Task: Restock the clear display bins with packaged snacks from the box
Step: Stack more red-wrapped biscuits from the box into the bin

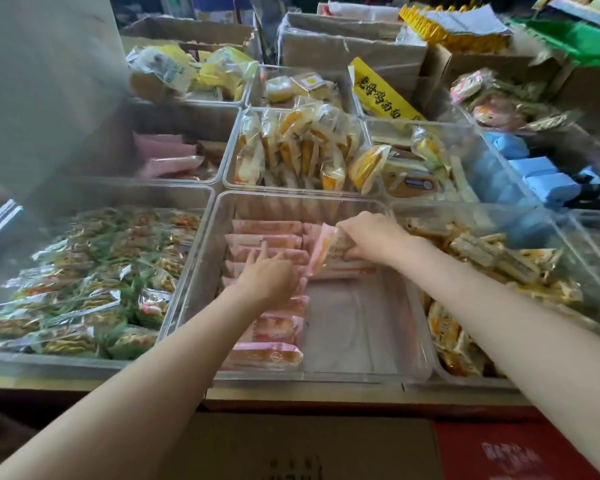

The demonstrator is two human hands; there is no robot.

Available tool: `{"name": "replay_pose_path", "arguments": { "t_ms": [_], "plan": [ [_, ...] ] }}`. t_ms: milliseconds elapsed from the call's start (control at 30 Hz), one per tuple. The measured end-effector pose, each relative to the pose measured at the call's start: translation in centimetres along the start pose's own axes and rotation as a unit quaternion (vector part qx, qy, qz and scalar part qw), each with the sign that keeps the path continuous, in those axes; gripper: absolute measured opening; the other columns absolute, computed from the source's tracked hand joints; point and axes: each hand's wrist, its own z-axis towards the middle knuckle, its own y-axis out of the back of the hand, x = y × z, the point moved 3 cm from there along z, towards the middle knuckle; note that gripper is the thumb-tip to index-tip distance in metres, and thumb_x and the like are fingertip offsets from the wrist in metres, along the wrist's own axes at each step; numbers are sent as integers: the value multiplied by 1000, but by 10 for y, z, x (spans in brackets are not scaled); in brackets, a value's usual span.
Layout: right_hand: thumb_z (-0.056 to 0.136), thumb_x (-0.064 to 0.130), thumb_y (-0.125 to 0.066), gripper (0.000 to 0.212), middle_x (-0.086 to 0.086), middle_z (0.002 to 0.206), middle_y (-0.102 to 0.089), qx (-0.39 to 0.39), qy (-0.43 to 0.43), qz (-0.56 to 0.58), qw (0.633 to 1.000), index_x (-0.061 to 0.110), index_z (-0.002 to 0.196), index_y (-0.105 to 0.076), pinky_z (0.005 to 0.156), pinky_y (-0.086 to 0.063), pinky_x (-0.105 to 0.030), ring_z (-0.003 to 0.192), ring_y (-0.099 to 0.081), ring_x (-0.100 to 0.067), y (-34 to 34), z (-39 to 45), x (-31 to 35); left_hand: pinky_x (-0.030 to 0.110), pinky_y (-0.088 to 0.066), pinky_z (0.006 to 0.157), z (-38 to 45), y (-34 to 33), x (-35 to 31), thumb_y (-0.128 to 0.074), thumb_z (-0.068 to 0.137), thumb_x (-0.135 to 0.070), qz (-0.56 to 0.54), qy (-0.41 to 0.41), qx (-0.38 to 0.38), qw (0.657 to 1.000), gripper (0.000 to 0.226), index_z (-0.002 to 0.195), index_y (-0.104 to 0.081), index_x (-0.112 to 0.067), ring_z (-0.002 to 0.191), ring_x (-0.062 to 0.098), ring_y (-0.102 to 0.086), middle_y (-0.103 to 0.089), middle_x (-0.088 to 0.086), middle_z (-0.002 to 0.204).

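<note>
clear plastic bin [409,306] at bench front edge | left hand [269,277], fingers straight, presses glossy pink packets [267,355] stacked along bin's left wall | right hand [369,239] pinches oblong pink snack packet [321,252] mid-bin

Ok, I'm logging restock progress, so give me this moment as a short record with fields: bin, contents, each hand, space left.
bin: centre clear bin, front row
contents: pink packs in a column on its left side, a few more at the back
left hand: fingers straight, resting on the pink column
right hand: grips a pink pack, tilted, at the back of the bin
space left: front right of the bin floor is bare
</note>
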Motion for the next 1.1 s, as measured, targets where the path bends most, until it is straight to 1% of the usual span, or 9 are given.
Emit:
{"name": "replay_pose_path", "arguments": {
  "t_ms": [67,167,367,467,567,667,833,933,1100],
  "plan": [
    [89,6,-52,33,-11,126,-57,25,-23,-66,997,13,121,-58,92,-44,-40,117,-55,-33,-19,14,17,56,-9,113,-6,-8,14,-33,99,-34,72,11,61,995,51,148,-23,-22,143,39,-5,-6,10,158],
    [91,-1,-43,38,-14,132,-53,40,-44,-120,991,8,126,-56,97,-41,-45,122,-52,-34,-43,31,26,56,-12,113,0,-12,22,-37,98,-30,74,22,50,996,49,145,-31,-19,143,37,-13,-9,10,158],
    [89,-3,-46,38,-22,127,-51,19,-113,6,993,2,127,-48,95,-43,-56,115,-52,-41,-79,32,23,55,-13,113,7,-18,26,-38,97,-21,63,29,35,997,45,142,-39,-19,143,35,-14,-11,7,158],
    [88,5,-56,45,-17,127,-40,-35,-103,58,992,5,129,-38,90,-46,-51,112,-51,-41,-58,14,20,49,-19,114,-6,-3,22,-41,94,-15,13,33,-41,999,45,139,-43,-17,141,30,-22,-23,6,154],
    [90,9,-52,24,-14,116,-54,-96,-84,93,987,8,114,-52,83,-47,-39,104,-57,-35,-14,-3,21,43,-26,109,-29,22,17,-41,91,-9,-27,23,-139,990,43,133,-47,-13,132,28,-36,-36,7,146],
    [89,11,-53,14,-13,105,-64,-85,-52,148,984,9,98,-63,79,-48,-33,95,-60,-28,28,-16,45,42,-27,108,-56,44,25,-44,91,-12,-40,17,-180,983,43,134,-44,-16,129,28,-40,-39,6,143],
    [88,15,-54,21,-13,108,-66,-88,24,169,981,7,104,-66,90,-49,-38,102,-60,-28,75,-19,153,39,-30,102,-121,73,87,-43,91,-18,-53,53,-240,968,35,125,-47,-16,123,26,-45,-45,4,133],
    [88,14,-55,21,-12,111,-67,-86,68,193,975,8,104,-68,91,-47,-32,106,-60,-27,84,-26,251,38,-32,96,-185,75,154,-45,89,-18,-78,110,-293,947,29,117,-50,-13,116,28,-48,-50,7,122],
    [87,11,-53,27,-17,115,-65,0,181,149,972,4,109,-66,88,-43,-29,108,-58,-31,73,-45,430,38,-31,94,-299,48,272,-49,86,-16,-103,187,-310,926,35,121,-50,-10,116,29,-49,-51,9,122]
  ]
}}
